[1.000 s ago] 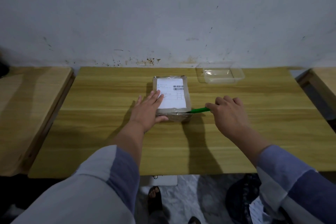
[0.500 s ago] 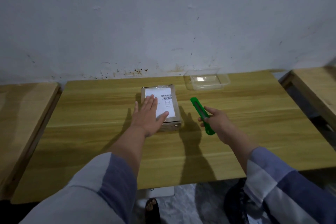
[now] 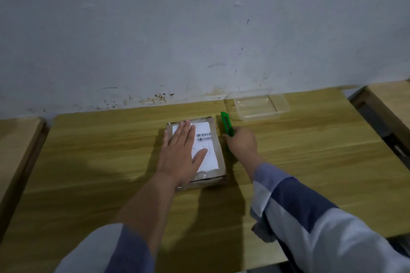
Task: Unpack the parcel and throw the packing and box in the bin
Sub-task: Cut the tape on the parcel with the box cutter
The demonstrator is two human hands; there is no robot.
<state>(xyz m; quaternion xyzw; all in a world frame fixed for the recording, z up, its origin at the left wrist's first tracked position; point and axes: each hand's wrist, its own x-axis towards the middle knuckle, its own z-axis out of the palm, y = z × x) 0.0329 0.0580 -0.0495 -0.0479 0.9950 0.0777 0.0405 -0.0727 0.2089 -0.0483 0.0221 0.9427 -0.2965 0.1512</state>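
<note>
On our wooden table (image 3: 88, 162) the parcel (image 3: 218, 159) runs near-to-far; our left hand (image 3: 180, 155) lies flat on it, our right hand (image 3: 243, 143) grips the green cutter (image 3: 226, 123) just right of it.

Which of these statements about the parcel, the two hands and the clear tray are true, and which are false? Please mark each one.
1. The left hand lies flat on the parcel. True.
2. The right hand is empty. False: its grip holds a green cutter.
3. The cutter is at the parcel's right side. True.
4. The parcel lies inside the clear tray. False: it lies on the table, and the tray stands apart, near the wall.
5. The parcel has already been opened and emptied. False: it lies closed, label up.
</note>
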